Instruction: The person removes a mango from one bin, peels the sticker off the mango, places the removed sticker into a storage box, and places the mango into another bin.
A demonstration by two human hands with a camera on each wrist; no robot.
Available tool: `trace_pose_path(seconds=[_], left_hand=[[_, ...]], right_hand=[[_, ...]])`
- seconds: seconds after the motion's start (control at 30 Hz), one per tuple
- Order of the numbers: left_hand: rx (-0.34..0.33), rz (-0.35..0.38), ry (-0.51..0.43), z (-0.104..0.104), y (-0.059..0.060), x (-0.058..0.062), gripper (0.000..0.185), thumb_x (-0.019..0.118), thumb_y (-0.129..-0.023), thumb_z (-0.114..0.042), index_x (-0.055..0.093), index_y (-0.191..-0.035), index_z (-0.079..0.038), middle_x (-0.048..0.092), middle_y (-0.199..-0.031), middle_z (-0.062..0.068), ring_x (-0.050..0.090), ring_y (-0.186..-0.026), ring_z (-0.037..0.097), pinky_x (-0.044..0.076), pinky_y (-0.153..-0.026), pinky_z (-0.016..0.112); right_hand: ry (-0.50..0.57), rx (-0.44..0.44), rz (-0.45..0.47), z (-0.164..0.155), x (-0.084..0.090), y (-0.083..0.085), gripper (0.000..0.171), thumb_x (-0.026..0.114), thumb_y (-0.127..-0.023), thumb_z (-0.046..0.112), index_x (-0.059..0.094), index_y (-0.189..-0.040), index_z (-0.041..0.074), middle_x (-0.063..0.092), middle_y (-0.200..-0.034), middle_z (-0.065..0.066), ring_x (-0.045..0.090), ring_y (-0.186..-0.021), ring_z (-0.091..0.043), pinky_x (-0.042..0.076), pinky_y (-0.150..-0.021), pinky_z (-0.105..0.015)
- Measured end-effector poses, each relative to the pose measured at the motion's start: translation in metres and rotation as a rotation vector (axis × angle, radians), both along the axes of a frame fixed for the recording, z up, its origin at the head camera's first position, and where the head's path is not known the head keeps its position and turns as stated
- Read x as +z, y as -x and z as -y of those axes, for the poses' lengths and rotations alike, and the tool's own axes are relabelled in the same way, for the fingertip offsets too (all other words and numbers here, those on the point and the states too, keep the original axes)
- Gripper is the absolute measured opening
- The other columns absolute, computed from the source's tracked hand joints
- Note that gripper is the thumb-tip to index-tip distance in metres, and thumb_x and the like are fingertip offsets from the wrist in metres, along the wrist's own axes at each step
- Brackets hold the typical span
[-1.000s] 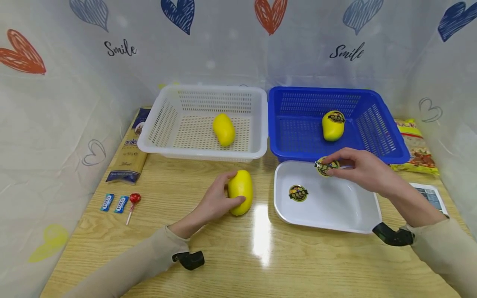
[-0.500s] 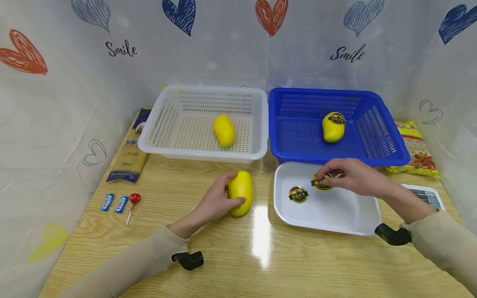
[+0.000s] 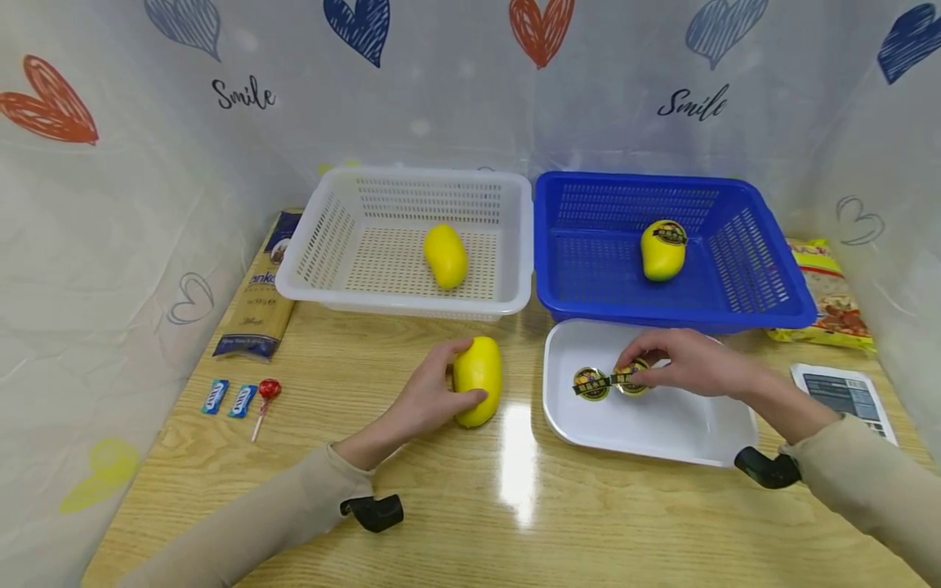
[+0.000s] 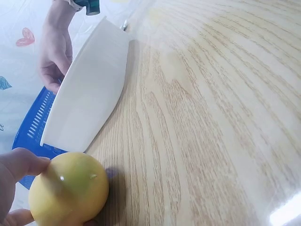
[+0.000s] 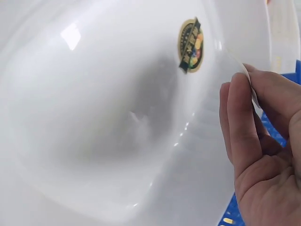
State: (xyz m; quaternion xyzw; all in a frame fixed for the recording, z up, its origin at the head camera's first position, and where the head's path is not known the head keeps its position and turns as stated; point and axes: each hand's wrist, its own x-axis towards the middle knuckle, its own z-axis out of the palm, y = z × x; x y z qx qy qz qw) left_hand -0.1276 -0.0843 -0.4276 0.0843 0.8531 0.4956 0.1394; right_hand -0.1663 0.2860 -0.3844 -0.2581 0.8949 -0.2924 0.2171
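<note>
My left hand grips a yellow mango on the table, its thumb and fingers along the fruit's left side. In the left wrist view the mango shows its rounded end, with fingertips against it. Over the white tray, my right hand pinches a round black-and-gold sticker between thumb and fingers. From the right wrist, that sticker appears edge-on. A second, matching sticker lies in the tray, just left of the held one.
Behind stand a white basket holding a mango and a blue basket holding a stickered mango. Left are a gold packet, small blue candies and a lollipop. Right are a yellow bag and a labelled white packet.
My right hand has brought the pinched sticker down and left over the tray, toward the other sticker. My left hand stays on the mango.
</note>
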Motion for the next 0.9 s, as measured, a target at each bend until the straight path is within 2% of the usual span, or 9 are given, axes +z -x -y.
trace_pose_path(seconds=[0.33, 0.5, 0.8, 0.9], left_hand=[[-0.013, -0.029, -0.004, 0.000, 0.000, -0.001, 0.075, 0.079, -0.080, -0.015, 0.042, -0.144, -0.003, 0.044, -0.141, 0.016, 0.051, -0.113, 0.029, 0.050, -0.091, 0.043], [-0.016, -0.030, -0.005, 0.000, 0.001, -0.003, 0.073, 0.079, -0.080, -0.015, 0.043, -0.143, -0.003, 0.045, -0.142, 0.014, 0.052, -0.113, 0.028, 0.049, -0.091, 0.042], [-0.021, -0.033, -0.003, 0.000, 0.000, -0.001, 0.073, 0.079, -0.081, -0.015, 0.042, -0.144, -0.003, 0.044, -0.142, 0.015, 0.051, -0.113, 0.028, 0.049, -0.091, 0.043], [-0.025, -0.037, -0.006, 0.000, 0.000, -0.001, 0.074, 0.079, -0.081, -0.014, 0.042, -0.144, -0.003, 0.044, -0.142, 0.015, 0.051, -0.114, 0.029, 0.049, -0.092, 0.044]], right_hand=[[0.000, 0.031, 0.021, -0.004, -0.012, 0.005, 0.017, 0.074, -0.088, 0.021, 0.073, -0.104, 0.016, 0.067, -0.101, 0.003, 0.058, -0.086, -0.012, 0.052, -0.080, -0.030], [-0.030, 0.029, 0.006, -0.007, -0.015, 0.006, 0.017, 0.073, -0.089, 0.023, 0.073, -0.105, 0.018, 0.066, -0.101, 0.007, 0.056, -0.087, -0.010, 0.052, -0.082, -0.035], [-0.038, 0.026, 0.010, -0.007, -0.018, 0.007, 0.017, 0.074, -0.088, 0.021, 0.073, -0.105, 0.018, 0.065, -0.100, 0.007, 0.055, -0.086, -0.009, 0.050, -0.079, -0.030], [-0.038, 0.018, 0.026, -0.007, -0.016, 0.007, 0.018, 0.073, -0.089, 0.025, 0.072, -0.106, 0.019, 0.065, -0.100, 0.008, 0.055, -0.087, -0.009, 0.049, -0.077, -0.028]])
